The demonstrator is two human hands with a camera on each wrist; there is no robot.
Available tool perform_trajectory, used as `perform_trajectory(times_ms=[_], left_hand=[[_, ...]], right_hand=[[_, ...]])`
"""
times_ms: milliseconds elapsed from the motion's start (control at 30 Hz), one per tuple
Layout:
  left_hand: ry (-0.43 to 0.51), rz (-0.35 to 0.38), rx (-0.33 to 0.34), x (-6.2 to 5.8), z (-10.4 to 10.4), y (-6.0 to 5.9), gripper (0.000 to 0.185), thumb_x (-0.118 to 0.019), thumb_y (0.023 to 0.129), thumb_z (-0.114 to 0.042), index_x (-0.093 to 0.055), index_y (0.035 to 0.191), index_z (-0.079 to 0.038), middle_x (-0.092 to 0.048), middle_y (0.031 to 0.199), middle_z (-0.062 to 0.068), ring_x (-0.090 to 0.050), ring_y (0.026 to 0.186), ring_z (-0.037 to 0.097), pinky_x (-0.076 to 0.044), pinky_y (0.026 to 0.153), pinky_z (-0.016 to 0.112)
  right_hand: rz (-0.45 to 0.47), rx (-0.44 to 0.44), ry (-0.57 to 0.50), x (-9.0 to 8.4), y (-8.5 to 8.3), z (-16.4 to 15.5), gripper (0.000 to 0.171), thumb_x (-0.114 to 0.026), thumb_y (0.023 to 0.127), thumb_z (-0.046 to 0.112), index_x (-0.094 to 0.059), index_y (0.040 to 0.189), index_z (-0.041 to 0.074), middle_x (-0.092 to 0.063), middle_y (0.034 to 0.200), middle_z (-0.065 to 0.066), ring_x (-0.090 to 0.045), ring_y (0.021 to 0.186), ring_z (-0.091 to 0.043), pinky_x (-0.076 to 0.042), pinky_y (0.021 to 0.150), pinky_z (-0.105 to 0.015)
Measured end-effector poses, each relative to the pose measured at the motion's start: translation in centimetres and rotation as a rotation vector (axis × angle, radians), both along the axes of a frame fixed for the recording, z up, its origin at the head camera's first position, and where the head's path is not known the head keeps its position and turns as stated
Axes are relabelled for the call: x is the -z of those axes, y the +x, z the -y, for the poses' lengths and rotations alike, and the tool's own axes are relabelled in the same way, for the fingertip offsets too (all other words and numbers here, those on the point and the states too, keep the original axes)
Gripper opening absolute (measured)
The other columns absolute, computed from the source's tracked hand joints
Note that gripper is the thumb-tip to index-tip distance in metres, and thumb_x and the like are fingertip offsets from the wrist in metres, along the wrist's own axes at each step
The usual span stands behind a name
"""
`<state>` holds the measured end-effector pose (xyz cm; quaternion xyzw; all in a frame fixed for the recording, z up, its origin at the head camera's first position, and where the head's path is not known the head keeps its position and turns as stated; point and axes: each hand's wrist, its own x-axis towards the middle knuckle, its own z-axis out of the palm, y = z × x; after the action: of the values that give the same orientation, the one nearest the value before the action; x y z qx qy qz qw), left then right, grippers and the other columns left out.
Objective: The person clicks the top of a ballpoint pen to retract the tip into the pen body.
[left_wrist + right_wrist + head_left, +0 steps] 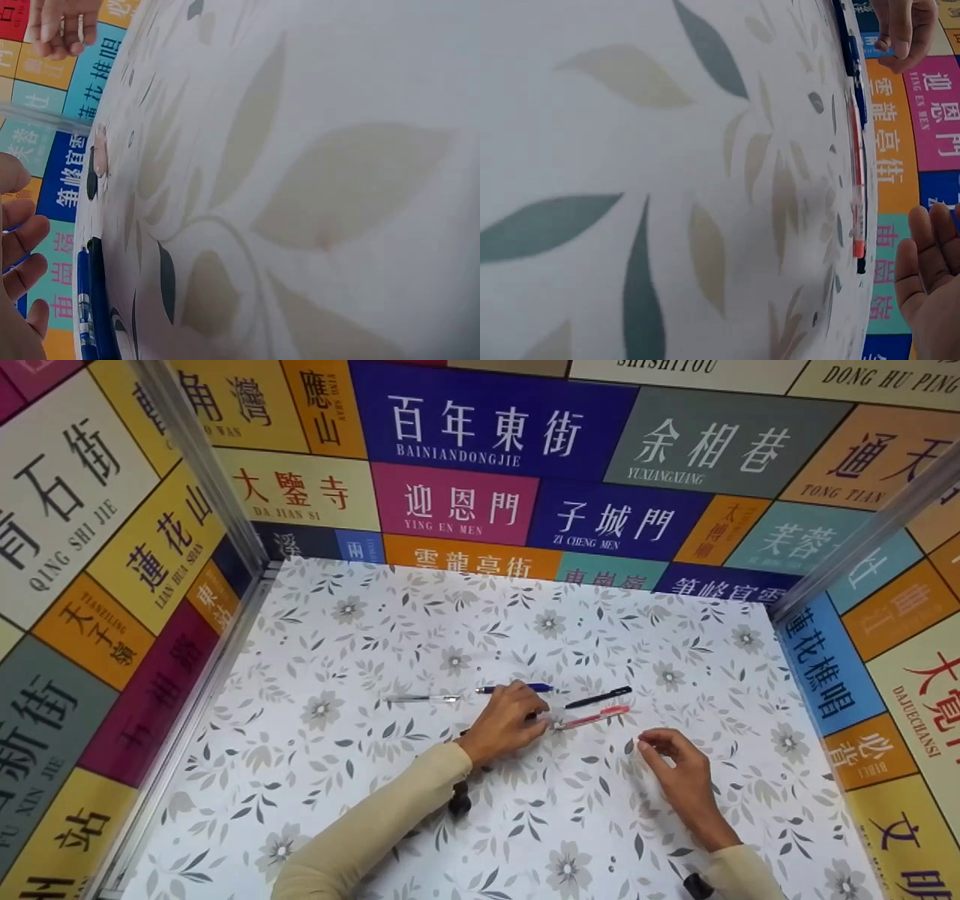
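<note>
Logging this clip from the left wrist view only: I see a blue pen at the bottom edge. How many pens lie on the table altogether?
Observer: Four in the head view: a clear pen, a blue pen, a black pen and a red pen.
Operator: Where is the left hand?
Observer: The left hand lies over the blue pen's middle; whether its fingers pinch it is hidden.
Operator: And the right hand?
Observer: The right hand is off the pens, right of the red pen, holding nothing visible.

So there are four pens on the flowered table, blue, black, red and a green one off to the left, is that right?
Not quite: the pen off to the left is clear with a silvery look, not green, as the head view shows. The blue pen, black pen and red pen are there.
</note>
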<state>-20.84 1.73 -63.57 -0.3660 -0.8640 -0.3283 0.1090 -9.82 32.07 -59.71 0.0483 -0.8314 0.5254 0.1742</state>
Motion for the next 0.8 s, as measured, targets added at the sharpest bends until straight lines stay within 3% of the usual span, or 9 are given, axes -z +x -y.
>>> perform_trajectory(times_ms=[267,467,800], left_hand=[[0.003,0.099,-0.020,-0.5,-0.9,-0.7,0.021,-0.078,0.102,-0.026,-0.084,0.113,-0.009,-0.080,0.109,0.002,-0.063,0.109,0.020,-0.047,0.094,0.042],[-0.024,0.083,0.008,-0.7,-1.8,-1.4,0.023,-0.077,0.102,-0.027,-0.083,0.115,-0.009,-0.080,0.112,0.002,-0.064,0.111,0.022,-0.047,0.094,0.042],[-0.036,0.047,0.032,-0.7,-3.1,-2.5,0.022,-0.077,0.101,-0.024,-0.084,0.115,-0.008,-0.081,0.111,0.002,-0.064,0.111,0.023,-0.047,0.094,0.040]], right_hand=[[0.089,0.058,-0.061,1.1,0.1,-1.9,0.015,-0.076,0.099,-0.008,-0.075,0.114,-0.008,-0.077,0.107,-0.022,-0.074,0.096,-0.019,-0.057,0.086,-0.017],[0.106,0.078,-0.045,3.5,-0.3,-4.0,0.014,-0.078,0.100,-0.002,-0.077,0.115,-0.001,-0.076,0.107,-0.016,-0.073,0.093,-0.011,-0.057,0.078,-0.017],[0.103,0.111,-0.006,3.3,0.1,-4.5,0.015,-0.077,0.101,-0.002,-0.077,0.116,-0.002,-0.076,0.109,-0.015,-0.072,0.096,-0.008,-0.055,0.086,-0.014]])
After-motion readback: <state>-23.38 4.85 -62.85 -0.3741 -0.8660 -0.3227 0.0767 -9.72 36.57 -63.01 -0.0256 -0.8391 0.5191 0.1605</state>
